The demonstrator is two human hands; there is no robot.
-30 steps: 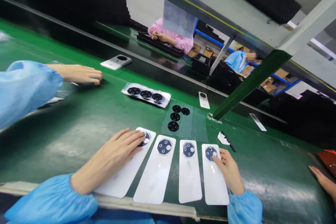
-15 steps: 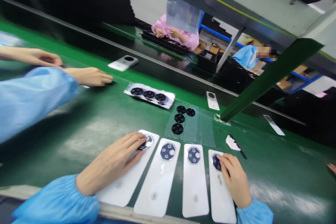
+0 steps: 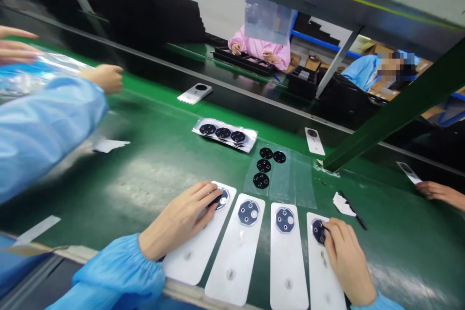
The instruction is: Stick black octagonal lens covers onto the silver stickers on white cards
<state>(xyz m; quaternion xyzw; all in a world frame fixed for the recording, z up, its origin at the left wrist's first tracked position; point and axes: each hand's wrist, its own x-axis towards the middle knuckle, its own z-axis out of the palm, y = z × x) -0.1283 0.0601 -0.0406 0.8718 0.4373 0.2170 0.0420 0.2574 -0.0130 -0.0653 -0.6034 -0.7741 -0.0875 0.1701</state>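
Observation:
Several white phone back covers lie in a row at the front of the bench, each with a dark octagonal lens plate near its top. My left hand [image 3: 187, 218] closes its fingers and thumb on the lens plate [image 3: 220, 199] of the leftmost back cover [image 3: 196, 256], hiding part of it. At the rightmost back cover [image 3: 324, 271], my right hand [image 3: 347, 254] has its fingertips pinched at the right edge of another lens plate [image 3: 318, 231]. Between my hands, two back covers [image 3: 236, 252] [image 3: 288, 261] lie flat, untouched, with their lens plates fully visible.
Loose black lens plates [image 3: 263, 165] lie on a clear plastic sheet [image 3: 296, 179], beside a white pack of plates [image 3: 225, 135]. A black pen [image 3: 354, 210] lies right, near a green post [image 3: 385, 116]. Co-workers' arms [image 3: 47, 126] [image 3: 441, 193] reach in from both sides; back covers sit along the far strip.
The camera view has shifted, moving the bench items rightward. My hands stay on the same lens plates. The co-worker's arms at left have moved, and a hand at right now touches a far back cover.

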